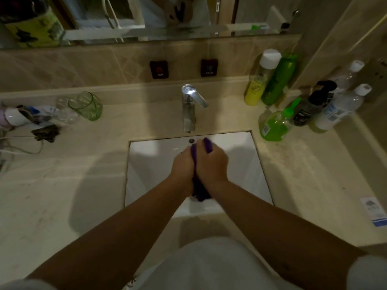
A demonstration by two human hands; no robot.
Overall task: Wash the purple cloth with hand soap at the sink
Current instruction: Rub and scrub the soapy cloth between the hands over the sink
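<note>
- Beige stone counter [62, 195] spreads wide to both sides; its surface looks scuffed and lightly speckled
- Tiled wall [104, 65] behind it, same beige tone; two dark labels are stuck there, one reading HOT [159, 69], the other COLD [209, 68]
- Mirror [146, 15] runs along the top, its lower edge just above the tiles; a glass shelf [167, 31] shows in front of it
- A second wall [335, 38] closes in at the right, meeting the counter in the corner
- Light is dim and yellowish; soft shadows fall across the counter on the left; the mirror's reflection is too blurred to read
</note>
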